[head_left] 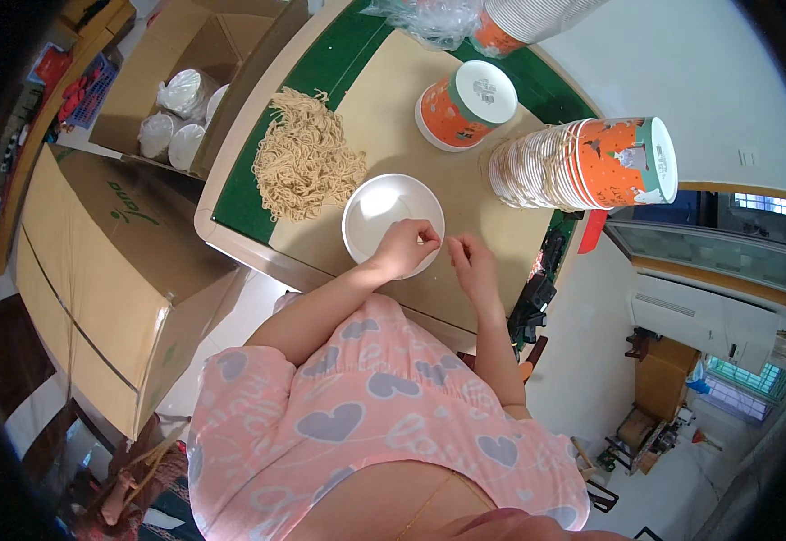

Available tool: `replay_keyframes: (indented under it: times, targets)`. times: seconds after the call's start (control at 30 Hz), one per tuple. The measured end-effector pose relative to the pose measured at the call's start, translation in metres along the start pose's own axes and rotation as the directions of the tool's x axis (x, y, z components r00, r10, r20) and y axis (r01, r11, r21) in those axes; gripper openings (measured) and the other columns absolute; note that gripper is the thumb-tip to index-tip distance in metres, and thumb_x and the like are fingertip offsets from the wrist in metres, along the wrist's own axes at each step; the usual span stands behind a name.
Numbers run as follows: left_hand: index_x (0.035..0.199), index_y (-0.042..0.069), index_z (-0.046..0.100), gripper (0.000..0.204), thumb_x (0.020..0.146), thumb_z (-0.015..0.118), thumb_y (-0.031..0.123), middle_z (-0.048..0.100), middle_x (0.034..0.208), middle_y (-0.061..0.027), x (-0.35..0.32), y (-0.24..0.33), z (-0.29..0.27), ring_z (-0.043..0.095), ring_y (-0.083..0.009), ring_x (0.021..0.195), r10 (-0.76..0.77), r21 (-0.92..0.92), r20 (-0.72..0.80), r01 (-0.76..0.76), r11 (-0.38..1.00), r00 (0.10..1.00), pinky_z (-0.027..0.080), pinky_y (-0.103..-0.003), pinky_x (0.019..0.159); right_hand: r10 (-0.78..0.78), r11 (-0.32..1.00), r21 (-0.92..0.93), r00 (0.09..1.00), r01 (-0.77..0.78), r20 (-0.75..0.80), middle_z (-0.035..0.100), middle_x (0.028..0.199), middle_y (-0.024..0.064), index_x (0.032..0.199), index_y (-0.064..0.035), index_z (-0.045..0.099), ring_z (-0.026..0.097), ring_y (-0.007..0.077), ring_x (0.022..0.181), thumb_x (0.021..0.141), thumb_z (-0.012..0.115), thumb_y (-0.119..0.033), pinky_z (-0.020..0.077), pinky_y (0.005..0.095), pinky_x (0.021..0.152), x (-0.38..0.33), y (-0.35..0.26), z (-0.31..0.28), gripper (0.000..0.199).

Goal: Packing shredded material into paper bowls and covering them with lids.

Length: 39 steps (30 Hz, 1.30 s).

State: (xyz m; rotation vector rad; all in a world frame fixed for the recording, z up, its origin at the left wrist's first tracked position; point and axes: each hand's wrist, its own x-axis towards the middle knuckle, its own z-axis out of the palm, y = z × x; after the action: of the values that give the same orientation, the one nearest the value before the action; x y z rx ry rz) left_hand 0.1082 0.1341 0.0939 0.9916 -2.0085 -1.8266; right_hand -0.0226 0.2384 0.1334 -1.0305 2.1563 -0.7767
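Note:
A white round bowl (377, 209) sits near the table's front edge. Over its right rim is my left hand (408, 247), fingers curled into a pinch. Just to the right, apart from it, my right hand (472, 266) is also pinched, thumb against fingers. Anything between the fingertips is too small to make out. Left of the bowl lies a tangled heap of beige cord (307, 160). Beyond the bowl an orange and green paper tub (454, 110) stands upside down, a white rim at its base. On the right lies a long nested stack of similar tubs (605, 162), with beige strands around its white rims.
Clear plastic wrap (424, 20) and another stack of tubs (537, 20) are at the table's far edge. Black objects (534, 302) line its right edge. To the left stand an open carton (222, 50) with wrapped white stacks and a large cardboard box (95, 270).

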Motion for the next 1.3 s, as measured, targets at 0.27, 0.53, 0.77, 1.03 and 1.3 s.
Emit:
replay_keyframes:
  times: [0.27,0.53,0.77,1.03,1.3]
  targets:
    - [0.083,0.003,0.067,0.013,0.076,0.065,0.015,0.067,0.08,-0.0117,-0.001,-0.001,0.0,0.065,-0.026,0.077,-0.001,0.02,0.006,0.001,1.0,1.0,0.051,-0.034,0.07,-0.32,0.944,0.048,0.942,0.326,-0.102,0.06,0.087,0.0112,0.095,-0.0013,0.061,0.054,0.0186,0.065,0.086,0.061,-0.012,0.0454,0.03,0.061,-0.006,-0.026,-0.005,0.014]
    - [0.082,0.004,0.066,0.013,0.076,0.064,0.015,0.066,0.08,-0.0116,-0.002,0.004,0.004,0.064,-0.0271,0.077,0.076,0.036,0.008,-0.076,0.996,0.997,0.05,-0.034,0.07,-0.094,0.988,-0.114,0.989,0.107,0.113,0.059,0.074,0.0166,0.085,0.0001,0.063,0.057,0.0218,0.063,0.089,0.057,-0.017,0.0436,0.0339,0.058,-0.002,-0.004,-0.012,0.019]
    - [0.089,0.003,0.065,0.016,0.081,0.063,0.016,0.066,0.079,-0.0105,-0.002,-0.003,0.005,0.063,-0.0229,0.073,0.087,0.044,-0.024,-0.086,0.995,0.996,0.049,-0.032,0.067,-0.124,0.992,0.0,0.992,0.124,0.039,0.055,0.07,0.0148,0.09,-0.0005,0.057,0.053,0.021,0.059,0.091,0.053,-0.016,0.0413,0.0318,0.056,-0.003,0.008,-0.003,0.017]
    - [0.093,0.001,0.066,0.027,0.088,0.054,0.025,0.052,0.058,-0.0027,0.01,-0.019,-0.012,0.042,-0.0093,0.041,-0.315,-0.128,0.356,0.38,0.916,0.88,0.032,-0.024,0.04,-0.28,0.958,0.051,0.959,0.282,-0.052,0.052,0.068,0.0016,0.084,-0.0033,0.059,0.047,0.0085,0.059,0.083,0.061,-0.001,0.0378,0.0225,0.053,-0.013,0.012,0.005,0.003]
    - [0.086,0.002,0.066,0.025,0.084,0.059,0.025,0.034,0.051,0.0058,0.015,-0.017,-0.009,0.025,-0.0046,0.036,-0.4,-0.278,0.561,0.621,0.733,0.724,0.016,-0.023,0.034,-0.32,0.944,0.053,0.944,0.325,-0.086,0.055,0.071,0.0056,0.083,-0.0042,0.06,0.052,0.0156,0.061,0.079,0.065,-0.002,0.0412,0.0268,0.054,-0.028,-0.006,0.014,0.007]
